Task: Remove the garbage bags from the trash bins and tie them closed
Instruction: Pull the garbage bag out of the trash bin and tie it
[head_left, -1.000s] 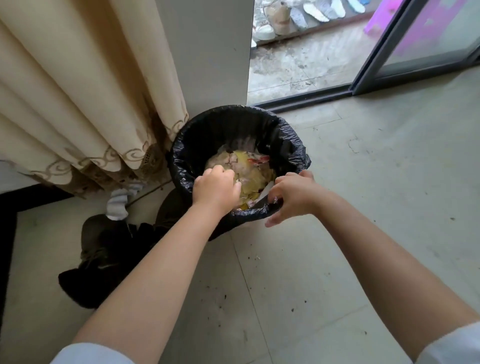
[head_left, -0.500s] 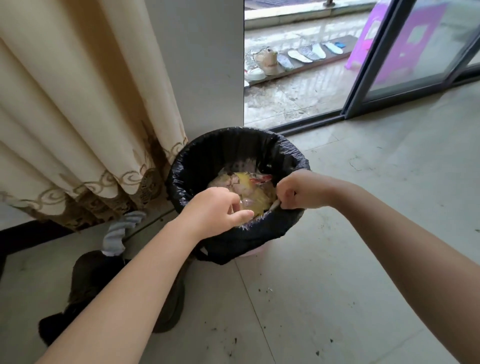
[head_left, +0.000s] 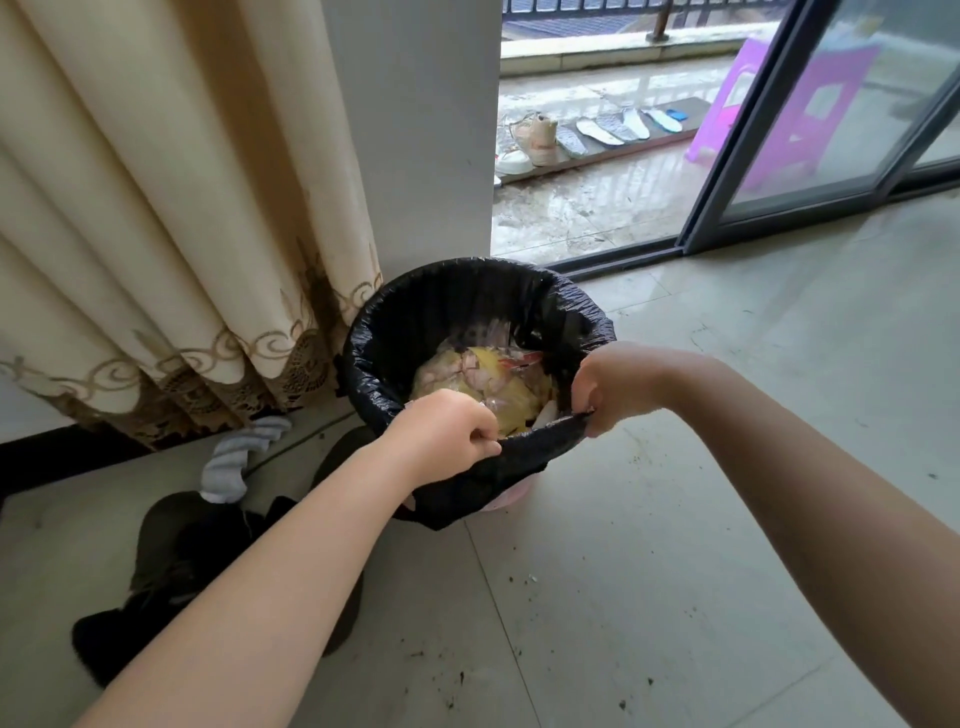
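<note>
A black garbage bag (head_left: 457, 306) lines a round bin on the floor by the curtain; a strip of the pink bin (head_left: 501, 501) shows under the bag's near side. Yellow and pink rubbish (head_left: 488, 379) fills the bottom. My left hand (head_left: 441, 434) grips the bag's near rim in a fist. My right hand (head_left: 613, 387) pinches the same rim further right. The stretch of black plastic between the two hands is pulled taut and lifted off the bin's edge. The far rim still wraps the bin.
A cream curtain (head_left: 156, 234) hangs at the left, a white wall pillar (head_left: 431, 130) behind the bin. Dark clothes (head_left: 182, 566) and a grey sock (head_left: 234, 462) lie on the floor at the left. An open sliding door (head_left: 737, 156) leads to a balcony with shoes and a purple stool.
Both hands have closed on the bag's near rim and pulled it up and off the bin's edge. The view has backed away and risen.
</note>
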